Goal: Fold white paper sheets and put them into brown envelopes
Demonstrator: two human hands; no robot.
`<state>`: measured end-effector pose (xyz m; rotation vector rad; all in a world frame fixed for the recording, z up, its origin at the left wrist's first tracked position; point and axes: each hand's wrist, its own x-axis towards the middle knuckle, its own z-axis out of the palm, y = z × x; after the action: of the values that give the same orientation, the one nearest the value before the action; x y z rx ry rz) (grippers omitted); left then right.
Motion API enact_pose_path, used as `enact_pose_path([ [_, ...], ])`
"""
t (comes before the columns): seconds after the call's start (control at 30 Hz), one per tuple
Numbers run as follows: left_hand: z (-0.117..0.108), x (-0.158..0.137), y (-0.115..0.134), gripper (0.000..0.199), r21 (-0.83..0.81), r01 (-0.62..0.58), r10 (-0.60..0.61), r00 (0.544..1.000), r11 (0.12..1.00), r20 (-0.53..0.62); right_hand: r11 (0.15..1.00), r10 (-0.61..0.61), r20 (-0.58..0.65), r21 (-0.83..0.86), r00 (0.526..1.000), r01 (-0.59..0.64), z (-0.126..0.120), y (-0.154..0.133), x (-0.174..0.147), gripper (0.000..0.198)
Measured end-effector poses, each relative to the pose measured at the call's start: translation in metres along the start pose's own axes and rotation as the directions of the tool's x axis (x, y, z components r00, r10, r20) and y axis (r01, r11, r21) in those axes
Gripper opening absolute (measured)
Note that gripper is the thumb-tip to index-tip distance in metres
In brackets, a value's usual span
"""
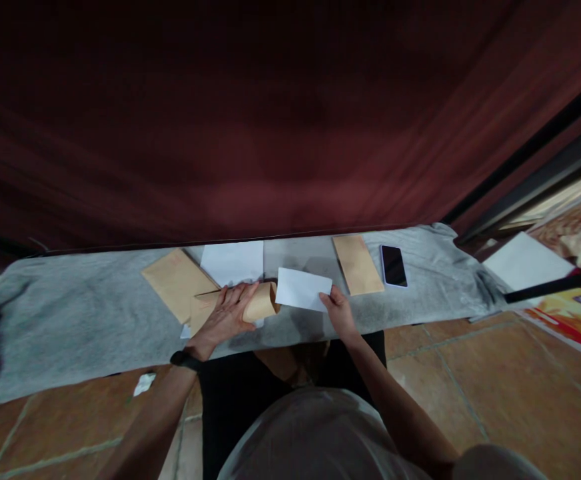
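My left hand holds a brown paper envelope, fingers across its top and thumb along its near side. The envelope's mouth bulges apart and faces right. Between thumb and fingers, my right hand pinches a folded white sheet by its right end. The sheet's left end is at the envelope's mouth; whether it is inside I cannot tell. Beneath and left of my left hand lies another brown envelope. White paper rests just behind that hand.
A grey cloth covers the narrow bench. Another brown envelope lies to the right, beside a phone with a dark screen. Dark red fabric rises behind the bench. A white scrap lies on the tiled floor.
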<state>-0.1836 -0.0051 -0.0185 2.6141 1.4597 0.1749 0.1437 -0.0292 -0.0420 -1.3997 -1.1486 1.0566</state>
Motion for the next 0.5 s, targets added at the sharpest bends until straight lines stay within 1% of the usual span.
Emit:
enact_pose_path([
  [0.1, 0.002, 0.000, -0.002, 0.114, -0.002, 0.000, 0.000, 1.000, 1.000, 0.005, 0.990, -0.004, 0.008, -0.143, 1.000, 0.005, 0.007, 0.007, -0.006, 0.028],
  [0.2, 0.003, 0.000, -0.002, 0.113, -0.001, 0.006, -0.006, 1.000, 1.000, 0.007, 0.959, -0.006, 0.080, -0.281, 0.997, 0.028, 0.002, 0.012, -0.005, 0.025],
  [0.37, 0.003, 0.000, -0.001, 0.112, 0.004, -0.005, 0.005, 1.000, 1.000, -0.009, 0.935, 0.036, 0.203, -0.351, 0.979, 0.039, -0.007, 0.007, 0.009, 0.017],
  [0.5, 0.004, 0.000, -0.002, 0.112, 0.023, -0.001, 0.002, 1.000, 1.000, -0.008, 0.915, 0.077, 0.234, -0.403, 0.969, 0.025, -0.004, -0.001, 0.019, 0.013],
])
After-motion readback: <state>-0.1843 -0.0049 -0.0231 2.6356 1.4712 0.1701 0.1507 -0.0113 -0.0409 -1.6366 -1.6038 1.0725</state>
